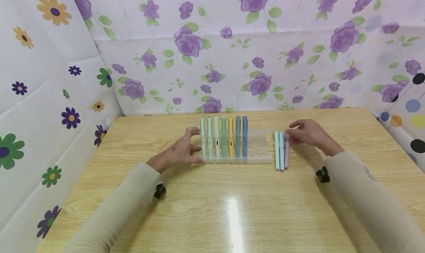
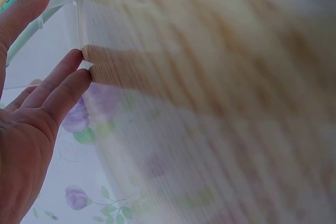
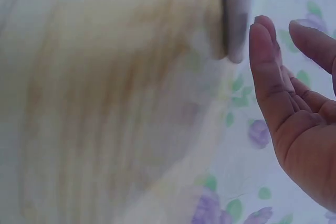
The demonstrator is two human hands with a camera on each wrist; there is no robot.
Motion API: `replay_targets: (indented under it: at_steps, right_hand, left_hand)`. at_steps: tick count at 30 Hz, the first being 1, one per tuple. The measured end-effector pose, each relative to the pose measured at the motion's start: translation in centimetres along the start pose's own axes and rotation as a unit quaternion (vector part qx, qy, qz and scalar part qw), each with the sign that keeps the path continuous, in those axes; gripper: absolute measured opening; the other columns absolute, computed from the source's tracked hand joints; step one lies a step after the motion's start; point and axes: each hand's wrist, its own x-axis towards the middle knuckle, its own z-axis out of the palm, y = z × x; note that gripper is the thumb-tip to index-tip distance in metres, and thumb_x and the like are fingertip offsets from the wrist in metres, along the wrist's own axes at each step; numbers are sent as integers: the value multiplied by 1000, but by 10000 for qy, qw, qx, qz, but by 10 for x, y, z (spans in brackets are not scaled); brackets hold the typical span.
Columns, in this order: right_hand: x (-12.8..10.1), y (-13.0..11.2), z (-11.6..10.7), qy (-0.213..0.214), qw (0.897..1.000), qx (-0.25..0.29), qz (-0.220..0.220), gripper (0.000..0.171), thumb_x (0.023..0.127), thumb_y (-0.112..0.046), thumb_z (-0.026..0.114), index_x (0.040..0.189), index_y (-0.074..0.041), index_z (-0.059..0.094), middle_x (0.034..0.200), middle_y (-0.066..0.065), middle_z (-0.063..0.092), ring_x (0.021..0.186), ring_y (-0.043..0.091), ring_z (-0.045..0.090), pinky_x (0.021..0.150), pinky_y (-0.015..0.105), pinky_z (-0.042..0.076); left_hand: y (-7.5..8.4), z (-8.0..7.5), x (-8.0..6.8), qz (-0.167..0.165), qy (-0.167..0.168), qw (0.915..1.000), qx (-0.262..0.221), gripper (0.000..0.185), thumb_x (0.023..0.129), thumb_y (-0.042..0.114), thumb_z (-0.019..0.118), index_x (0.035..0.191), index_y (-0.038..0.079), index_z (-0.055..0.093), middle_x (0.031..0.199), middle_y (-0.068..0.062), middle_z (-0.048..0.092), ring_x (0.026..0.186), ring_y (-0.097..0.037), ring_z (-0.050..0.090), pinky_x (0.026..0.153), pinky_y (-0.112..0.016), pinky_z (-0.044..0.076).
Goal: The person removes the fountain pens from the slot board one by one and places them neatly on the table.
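A clear plastic pen case [image 1: 259,146] lies flat on the wooden table [image 1: 232,208] and holds several pastel pens [image 1: 223,137] side by side. My left hand [image 1: 194,144] rests on the case's left end with fingers straight; in the left wrist view my left hand [image 2: 58,72] touches the case's edge [image 2: 50,35]. Three loose pens [image 1: 281,151] lie just right of the case. My right hand [image 1: 292,135] hovers at their far ends, fingers relaxed. In the right wrist view the right hand [image 3: 278,72] is beside a blurred pen end [image 3: 236,22] and grips nothing.
Floral sheets [image 1: 232,54] wall in the table at the back and left, and a dotted sheet [image 1: 408,116] closes the right. Bare wood lies between the case and the near edge. The right half of the case has no pens.
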Motion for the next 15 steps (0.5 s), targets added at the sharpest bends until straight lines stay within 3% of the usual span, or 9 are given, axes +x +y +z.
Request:
replay_targets:
  at_steps: [10, 15]
  right_hand:
    - [-7, -22, 0, 74, 9974, 463, -556, 59, 102, -34, 60, 139, 8, 46, 126, 28, 61, 107, 34, 67, 91, 40, 55]
    - [-9, -33, 2, 104, 9947, 463, -912, 60, 101, -38, 60, 140, 6, 48, 126, 25, 62, 113, 36, 64, 93, 40, 53]
  left_hand:
    - [0, 1, -1, -10, 8, 10000, -7, 96, 83, 11, 84, 147, 11, 12, 160, -22, 16, 119, -36, 61, 97, -49, 50]
    - [-1, 2, -2, -12, 26, 10000, 11, 96, 83, 11, 83, 148, 12, 12, 160, -20, 17, 119, -35, 61, 97, -49, 51]
